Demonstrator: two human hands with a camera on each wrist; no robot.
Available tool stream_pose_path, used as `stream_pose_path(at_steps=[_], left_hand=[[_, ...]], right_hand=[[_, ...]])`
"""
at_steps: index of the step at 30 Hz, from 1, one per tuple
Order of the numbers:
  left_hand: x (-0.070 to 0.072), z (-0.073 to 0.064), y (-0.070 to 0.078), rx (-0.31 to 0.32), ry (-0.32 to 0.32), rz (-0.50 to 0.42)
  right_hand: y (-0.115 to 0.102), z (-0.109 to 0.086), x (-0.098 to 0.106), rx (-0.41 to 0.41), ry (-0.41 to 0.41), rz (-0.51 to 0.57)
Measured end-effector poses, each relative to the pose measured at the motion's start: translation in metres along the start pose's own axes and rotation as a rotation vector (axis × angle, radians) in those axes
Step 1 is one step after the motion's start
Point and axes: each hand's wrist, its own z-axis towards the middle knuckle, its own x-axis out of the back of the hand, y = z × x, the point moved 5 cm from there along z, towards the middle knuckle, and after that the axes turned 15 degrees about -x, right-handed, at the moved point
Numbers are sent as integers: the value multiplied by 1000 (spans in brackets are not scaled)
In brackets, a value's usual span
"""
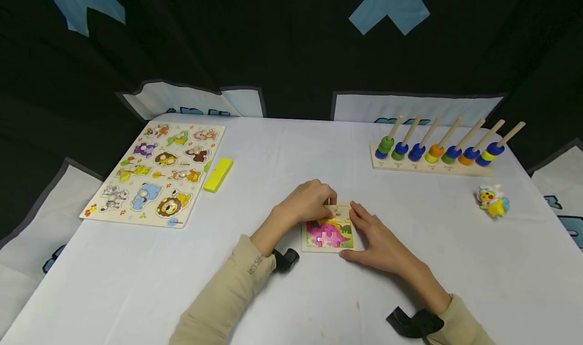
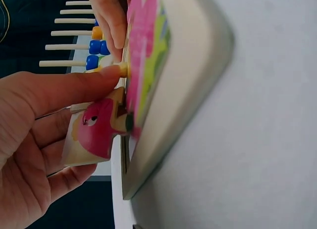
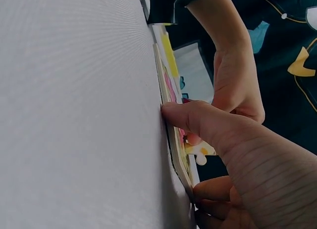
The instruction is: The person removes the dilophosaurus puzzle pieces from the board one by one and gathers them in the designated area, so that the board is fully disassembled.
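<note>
Puzzle board: a small wooden frame [image 1: 320, 250] with a pink dinosaur picture [image 1: 334, 238], flat on the white surface [image 1: 282, 153] between the two hands
Left hand: the left hand [image 1: 309, 202] reaches over the frame's far left part, its thumb and fingers narrow around a puzzle piece [image 2: 97, 129] bearing a pink head and one eye, tilted up beside the picture
Right hand: the right hand [image 1: 375, 239] is spread wide, thumb at the near edge, fingertips along the right edge
Left side: a yellow block [image 1: 218, 174] beside a larger animal board [image 1: 150, 218]
Right side: a bead rack [image 1: 432, 167] behind a small yellow figurine [image 1: 492, 202]
</note>
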Motion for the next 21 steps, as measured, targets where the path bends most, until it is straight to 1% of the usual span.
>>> stream_pose_path(at_steps=[4,9,12,15,18,20,21], left_hand=[[0,-1,0,-8,0,5],[0,-1,-2,-10,-23,-32],[2,-1,-5,3,-22,-61],[6,-3,-10,31,-10,-85],[8,-6,-12,55,-13,-100],[8,-7,-13,57,-18,-103],[7,-7,-13,47,-21,-96]], right_hand=[[0,-2,0,-7,-2,-1],[0,-3,2,3,-5,0],[-1,-1,4,13,4,0],[-1,1,4,16,9,1],[-1,1,2,9,-2,5],[0,1,0,4,-8,6],[0,1,0,2,-8,5]])
